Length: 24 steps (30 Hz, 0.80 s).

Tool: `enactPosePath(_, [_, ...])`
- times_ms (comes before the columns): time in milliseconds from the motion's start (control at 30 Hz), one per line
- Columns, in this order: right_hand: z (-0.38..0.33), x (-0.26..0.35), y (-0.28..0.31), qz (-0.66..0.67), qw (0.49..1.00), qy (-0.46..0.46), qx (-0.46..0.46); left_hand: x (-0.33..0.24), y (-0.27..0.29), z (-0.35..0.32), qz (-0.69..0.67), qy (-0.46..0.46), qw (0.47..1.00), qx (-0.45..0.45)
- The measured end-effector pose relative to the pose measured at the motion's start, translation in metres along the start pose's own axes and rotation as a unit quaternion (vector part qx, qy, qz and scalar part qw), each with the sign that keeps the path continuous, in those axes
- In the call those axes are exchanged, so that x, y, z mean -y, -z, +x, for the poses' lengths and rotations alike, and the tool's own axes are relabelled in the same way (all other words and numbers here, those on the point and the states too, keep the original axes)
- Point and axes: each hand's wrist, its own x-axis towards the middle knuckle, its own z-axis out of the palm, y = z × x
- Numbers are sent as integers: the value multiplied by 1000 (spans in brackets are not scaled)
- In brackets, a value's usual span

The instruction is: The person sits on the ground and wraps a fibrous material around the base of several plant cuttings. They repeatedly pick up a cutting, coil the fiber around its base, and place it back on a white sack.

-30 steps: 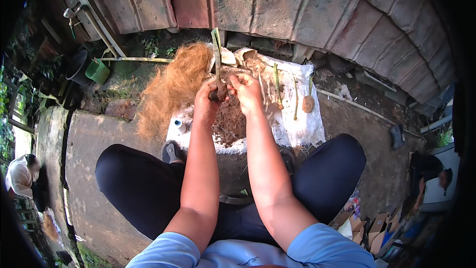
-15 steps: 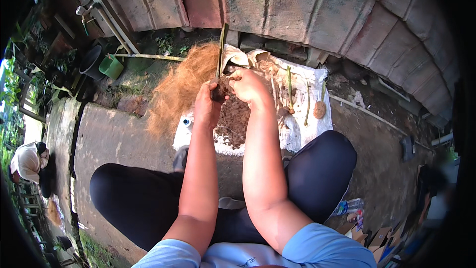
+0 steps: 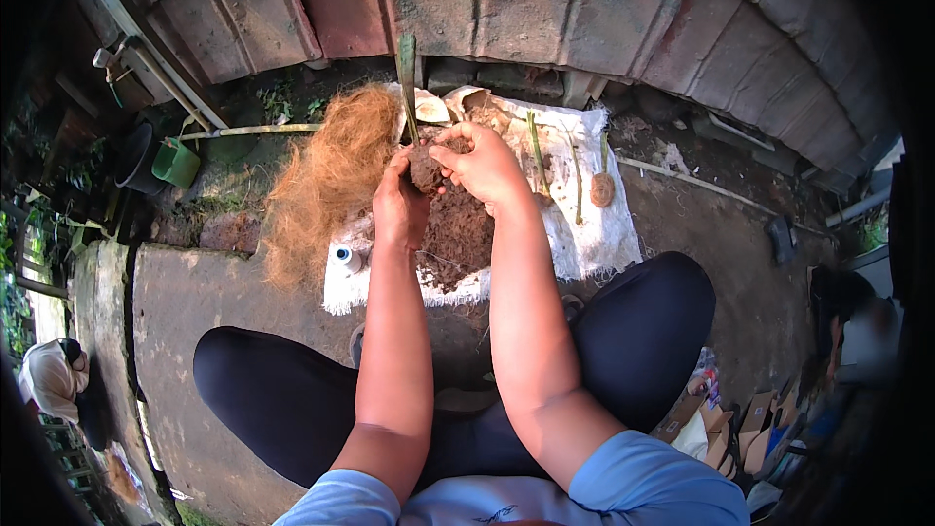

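Right hand point(image 3: 484, 168) moved onto soil ball point(image 3: 426, 171); left hand point(image 3: 397, 206) grasping; right's grip unclear; ball between hands

Green stem point(image 3: 407, 88) atop soil ball point(image 3: 426, 170)

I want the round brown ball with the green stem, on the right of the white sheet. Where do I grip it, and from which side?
Probably best around the brown ball, coming from the right: it is rounded and wider than its green stem, which points toward the picture's top and looks slender. A thin stalk lies close by on the left.
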Motion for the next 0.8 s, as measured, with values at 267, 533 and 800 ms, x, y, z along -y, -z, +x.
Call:
enactPosePath(267, [5, 7, 17, 42, 997, -40, 53, -2, -23, 3, 58, 19, 998, -10])
enactPosePath(533, [11, 4, 13, 11, 998, -55, 31, 21, -25, 6, 76, -23, 996, -52])
enactPosePath(800, [14, -6, -16, 54, 996, -13, -63, 22, -34, 19, 120, -106, 970, -182])
